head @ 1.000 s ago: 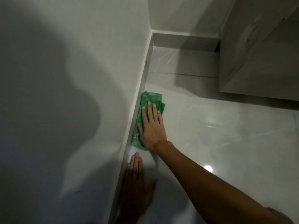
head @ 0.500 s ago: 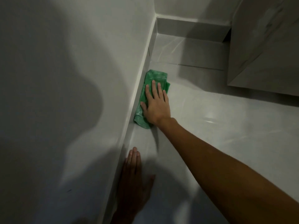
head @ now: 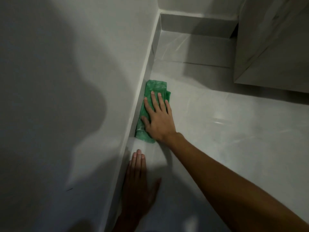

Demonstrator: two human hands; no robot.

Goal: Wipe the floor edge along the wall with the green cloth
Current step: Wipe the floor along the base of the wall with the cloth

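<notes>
The green cloth (head: 155, 86) lies folded on the pale tiled floor (head: 225, 139), its long side tight against the skirting (head: 148, 64) at the foot of the left wall (head: 83, 56). My right hand (head: 158, 119) lies flat on the cloth, fingers spread and pointing toward the far corner, pressing it down. It covers the cloth's near half. My left hand (head: 138, 183) rests palm down on the bare floor just behind the cloth, beside the skirting, in deep shadow and holding nothing.
A grey cabinet (head: 270, 47) stands at the far right, its base raised over the floor. The skirting turns along the back wall at the far corner (head: 160, 14). My shadow falls across the left wall.
My right hand slid the cloth away along the skirting, then drew it back toward my left hand. The left hand has stayed planted on the floor.
</notes>
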